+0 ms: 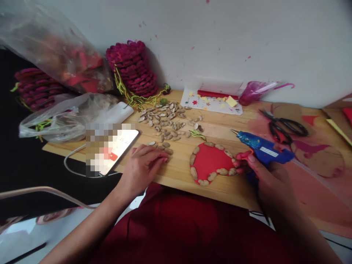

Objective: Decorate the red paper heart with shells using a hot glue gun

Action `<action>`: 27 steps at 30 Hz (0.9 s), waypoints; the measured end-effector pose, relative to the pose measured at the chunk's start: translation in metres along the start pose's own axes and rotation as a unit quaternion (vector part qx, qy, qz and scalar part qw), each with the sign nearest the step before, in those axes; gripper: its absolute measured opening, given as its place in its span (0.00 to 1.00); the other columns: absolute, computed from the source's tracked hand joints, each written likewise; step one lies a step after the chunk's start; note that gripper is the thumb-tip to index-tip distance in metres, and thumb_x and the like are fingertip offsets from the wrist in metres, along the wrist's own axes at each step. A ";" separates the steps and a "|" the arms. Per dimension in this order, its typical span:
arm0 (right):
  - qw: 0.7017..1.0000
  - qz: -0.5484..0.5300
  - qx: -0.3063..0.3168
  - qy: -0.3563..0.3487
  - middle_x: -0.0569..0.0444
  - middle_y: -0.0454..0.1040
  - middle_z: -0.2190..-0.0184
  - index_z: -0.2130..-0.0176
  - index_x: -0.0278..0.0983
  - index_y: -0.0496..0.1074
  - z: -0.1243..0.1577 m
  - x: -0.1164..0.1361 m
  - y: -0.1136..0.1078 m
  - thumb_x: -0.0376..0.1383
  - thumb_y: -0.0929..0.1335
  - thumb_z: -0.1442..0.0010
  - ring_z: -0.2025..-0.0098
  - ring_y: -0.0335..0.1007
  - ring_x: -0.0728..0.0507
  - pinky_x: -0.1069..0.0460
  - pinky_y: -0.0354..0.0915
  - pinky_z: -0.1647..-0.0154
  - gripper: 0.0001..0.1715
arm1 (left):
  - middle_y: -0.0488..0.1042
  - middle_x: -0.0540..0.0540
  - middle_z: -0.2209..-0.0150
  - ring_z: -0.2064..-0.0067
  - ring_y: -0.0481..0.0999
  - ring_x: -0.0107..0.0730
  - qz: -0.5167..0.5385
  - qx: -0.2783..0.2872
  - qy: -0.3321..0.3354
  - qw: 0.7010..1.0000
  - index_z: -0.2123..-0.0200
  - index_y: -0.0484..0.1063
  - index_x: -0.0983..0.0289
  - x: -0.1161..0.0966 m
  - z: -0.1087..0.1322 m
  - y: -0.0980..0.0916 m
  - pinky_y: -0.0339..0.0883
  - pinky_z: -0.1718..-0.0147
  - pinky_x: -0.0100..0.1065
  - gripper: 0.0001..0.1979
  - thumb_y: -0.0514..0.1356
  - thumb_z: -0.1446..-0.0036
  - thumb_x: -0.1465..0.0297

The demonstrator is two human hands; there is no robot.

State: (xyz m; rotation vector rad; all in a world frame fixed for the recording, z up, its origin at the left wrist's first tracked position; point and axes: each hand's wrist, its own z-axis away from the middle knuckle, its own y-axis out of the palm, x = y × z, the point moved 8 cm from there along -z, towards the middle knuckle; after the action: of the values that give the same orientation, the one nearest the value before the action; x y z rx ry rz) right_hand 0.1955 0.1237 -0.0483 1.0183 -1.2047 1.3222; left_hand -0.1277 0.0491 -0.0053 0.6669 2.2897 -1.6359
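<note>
My right hand (255,172) grips a blue glue gun (261,148), its nozzle pointing up-left, just right of a red paper disc (210,161) edged with pale shells. My left hand (145,161) lies on the wooden board (178,172) with fingers together over a few shells (165,146); I cannot tell whether it pinches one. A loose pile of shells (167,119) lies further back.
A phone (112,150) with a cable sits left of my left hand. Plastic bags (68,117), dark pink crocheted stacks (133,68), black scissors (286,128), a star-printed sheet (211,102) and brown card cutouts (319,157) surround the board.
</note>
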 end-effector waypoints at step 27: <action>1.000 0.004 0.001 0.000 0.56 0.79 0.70 0.65 0.42 0.80 0.000 0.000 0.000 0.45 0.74 0.43 0.72 0.75 0.46 0.52 0.72 0.71 0.10 | 0.79 0.53 0.62 0.58 0.75 0.44 -0.076 0.019 -0.030 0.996 0.63 0.76 0.59 -0.006 0.002 0.011 0.62 0.57 0.46 0.03 0.63 0.42 0.68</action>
State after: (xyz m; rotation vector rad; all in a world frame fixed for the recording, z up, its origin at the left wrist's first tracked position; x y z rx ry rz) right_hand 0.1956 0.1236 -0.0479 1.0154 -1.2091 1.3309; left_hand -0.1177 0.0489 -0.0121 0.4531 2.3217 -1.7457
